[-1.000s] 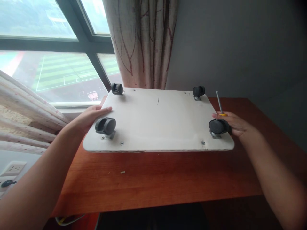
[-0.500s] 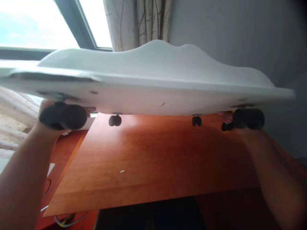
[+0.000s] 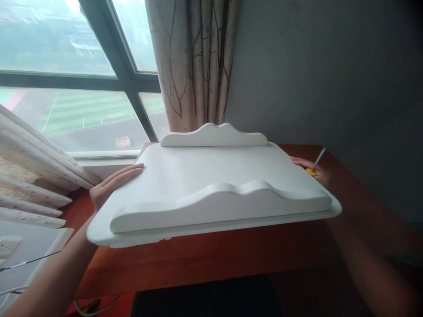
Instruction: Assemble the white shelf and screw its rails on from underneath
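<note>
A white board (image 3: 211, 165) with a wavy raised rail (image 3: 221, 207) along its near side and a second wavy rail (image 3: 214, 135) along its far side is right side up over the table. My left hand (image 3: 115, 182) grips its left edge, fingers together along the top. At the right edge my right hand (image 3: 309, 167) holds the board, and a screwdriver (image 3: 311, 171) with a yellow handle is tucked in the same hand, shaft pointing up. The board's casters are hidden beneath it. I cannot tell whether they touch the tabletop.
The reddish-brown wooden table (image 3: 205, 259) extends under and around the board. A window (image 3: 89, 114) and patterned curtains (image 3: 194, 66) stand behind and left. A grey wall (image 3: 307, 79) is at the back right. A wall socket (image 3: 8, 248) and cables lie at lower left.
The board has come down from a raised position, where its underside and black casters showed, to low over the table with its top in view. Both hands stay on its edges.
</note>
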`<state>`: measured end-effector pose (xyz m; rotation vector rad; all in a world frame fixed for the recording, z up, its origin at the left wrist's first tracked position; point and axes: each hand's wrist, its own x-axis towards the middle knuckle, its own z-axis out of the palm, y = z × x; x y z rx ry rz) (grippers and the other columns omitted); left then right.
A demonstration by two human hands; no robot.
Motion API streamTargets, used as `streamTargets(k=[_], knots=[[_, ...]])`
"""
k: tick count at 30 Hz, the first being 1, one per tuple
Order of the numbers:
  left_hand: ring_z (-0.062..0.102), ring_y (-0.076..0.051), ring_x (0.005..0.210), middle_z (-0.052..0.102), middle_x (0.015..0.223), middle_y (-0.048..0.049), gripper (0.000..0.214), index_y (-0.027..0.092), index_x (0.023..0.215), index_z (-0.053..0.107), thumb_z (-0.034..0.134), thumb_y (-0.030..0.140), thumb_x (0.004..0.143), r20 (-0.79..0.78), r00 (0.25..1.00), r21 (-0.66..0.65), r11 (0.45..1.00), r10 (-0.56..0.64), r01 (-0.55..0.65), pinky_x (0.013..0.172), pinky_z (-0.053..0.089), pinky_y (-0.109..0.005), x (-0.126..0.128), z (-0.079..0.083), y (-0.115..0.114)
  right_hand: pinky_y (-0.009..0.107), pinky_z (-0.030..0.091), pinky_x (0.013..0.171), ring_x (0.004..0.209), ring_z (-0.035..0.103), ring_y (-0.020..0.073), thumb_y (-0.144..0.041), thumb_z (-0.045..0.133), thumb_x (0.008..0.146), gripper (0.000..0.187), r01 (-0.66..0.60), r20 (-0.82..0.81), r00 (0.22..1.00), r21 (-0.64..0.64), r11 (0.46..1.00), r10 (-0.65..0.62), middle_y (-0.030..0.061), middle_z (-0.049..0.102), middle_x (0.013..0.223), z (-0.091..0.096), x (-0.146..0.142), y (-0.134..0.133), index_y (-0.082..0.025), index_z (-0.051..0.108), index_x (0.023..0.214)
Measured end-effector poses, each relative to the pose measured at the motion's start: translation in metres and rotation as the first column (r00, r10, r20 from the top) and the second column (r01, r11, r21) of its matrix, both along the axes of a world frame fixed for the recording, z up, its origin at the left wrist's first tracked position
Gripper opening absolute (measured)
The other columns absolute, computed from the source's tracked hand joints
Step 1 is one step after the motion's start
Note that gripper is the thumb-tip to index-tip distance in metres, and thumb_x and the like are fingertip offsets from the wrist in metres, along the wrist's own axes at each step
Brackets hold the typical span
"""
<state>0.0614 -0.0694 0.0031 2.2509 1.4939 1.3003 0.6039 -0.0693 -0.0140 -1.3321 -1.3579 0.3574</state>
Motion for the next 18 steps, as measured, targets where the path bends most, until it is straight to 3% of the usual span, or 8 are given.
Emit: streamTargets(k=[3,5,11,18], knots=[[0.063,-0.027,0.126,0.067,0.135,0.0000,0.037,0.037,0.128,0.070,0.054,0.048,0.096,0.080,0.993,0.044,0.995,-0.088,0.085,0.116,0.043,-0.041,-0.002,-0.009,0.005,0.042,0.050,0.107,0.120,0.066,0.0265,-0.036,0.066,0.083,0.024,0.039,0.034,0.999,-0.044,0.998,-0.038,0.0031,0.071,0.124,-0.012,-0.005,-0.003,-0.029,0.075,0.105],[0.063,-0.027,0.126,0.067,0.135,0.0011,0.036,0.038,0.127,0.070,0.056,0.047,0.095,0.076,0.994,0.023,0.997,-0.077,0.075,0.117,0.043,-0.042,-0.003,-0.012,0.007,0.041,0.049,0.109,0.121,0.065,0.0259,-0.036,0.064,0.086,0.024,0.073,0.048,0.996,-0.034,0.997,-0.072,0.0038,0.070,0.125,-0.019,-0.006,-0.002,-0.029,0.074,0.106],[0.065,-0.027,0.123,0.068,0.133,-0.0025,0.035,0.030,0.119,0.075,0.055,0.047,0.095,0.065,0.998,-0.042,0.999,-0.025,0.028,0.113,0.047,-0.042,0.001,-0.024,0.009,0.039,0.049,0.108,0.119,0.066,0.0253,-0.037,0.063,0.087,0.027,0.083,0.140,0.987,-0.015,0.996,-0.080,0.0038,0.071,0.125,-0.036,-0.003,0.001,-0.028,0.075,0.109],[0.066,-0.025,0.121,0.068,0.134,-0.0056,0.033,0.025,0.121,0.074,0.059,0.040,0.096,0.042,0.995,0.034,0.995,-0.092,0.091,0.111,0.049,-0.039,0.003,-0.040,0.017,0.037,0.053,0.094,0.105,0.070,0.0269,-0.037,0.061,0.086,0.037,0.164,0.336,0.934,-0.097,0.982,-0.122,0.0047,0.074,0.116,-0.052,0.019,0.011,-0.024,0.075,0.117]])
